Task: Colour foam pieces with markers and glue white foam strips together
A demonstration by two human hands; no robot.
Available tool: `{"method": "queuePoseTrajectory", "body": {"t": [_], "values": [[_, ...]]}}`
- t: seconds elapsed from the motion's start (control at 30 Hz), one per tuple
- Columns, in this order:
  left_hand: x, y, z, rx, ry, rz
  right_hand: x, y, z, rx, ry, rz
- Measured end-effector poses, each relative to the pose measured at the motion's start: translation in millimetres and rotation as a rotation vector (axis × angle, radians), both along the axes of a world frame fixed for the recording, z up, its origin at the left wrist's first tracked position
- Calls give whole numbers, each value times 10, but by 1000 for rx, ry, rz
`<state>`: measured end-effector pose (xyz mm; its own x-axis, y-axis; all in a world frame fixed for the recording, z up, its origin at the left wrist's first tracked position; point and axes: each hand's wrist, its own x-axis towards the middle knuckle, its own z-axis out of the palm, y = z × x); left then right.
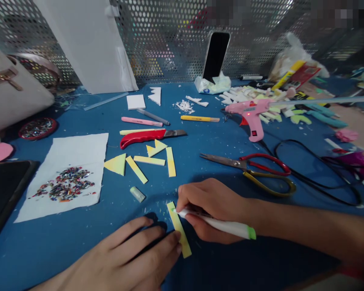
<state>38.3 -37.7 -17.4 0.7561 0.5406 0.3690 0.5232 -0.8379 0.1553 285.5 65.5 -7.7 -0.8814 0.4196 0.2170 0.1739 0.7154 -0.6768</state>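
A white marker with a green end (230, 227) is gripped in my right hand (210, 206), its tip touching the upper part of a yellow-green strip (179, 228) on the blue table. My left hand (139, 252) lies with fingers spread, fingertips on the strip's lower left edge. Further up are more yellow strips (149, 161), a yellow-green triangle (117, 165) and a notched yellow piece (157, 148). A small pale green cylinder (137, 194) lies just above my left hand.
Red-handled knife (143, 138), scissors (230, 161) and pink glue gun (251, 113) with a black cable lie beyond my hands. Beads rest on white paper (87, 147) at left, near a dark phone (10, 190). Another phone (216, 56) stands at the back.
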Motion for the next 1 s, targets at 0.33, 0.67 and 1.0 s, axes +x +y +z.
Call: {"method": "queuePoseTrajectory", "body": {"t": [0.33,0.67,1.0], "values": [[9,22,-28,-3,-26,7,10,-15,-38,15,-6,-18],[64,42,-20,17,-20,18,-18,51,21,-218,11,13],[17,34,-38,3,4,17,5,80,42,-456,-24,-29]]}}
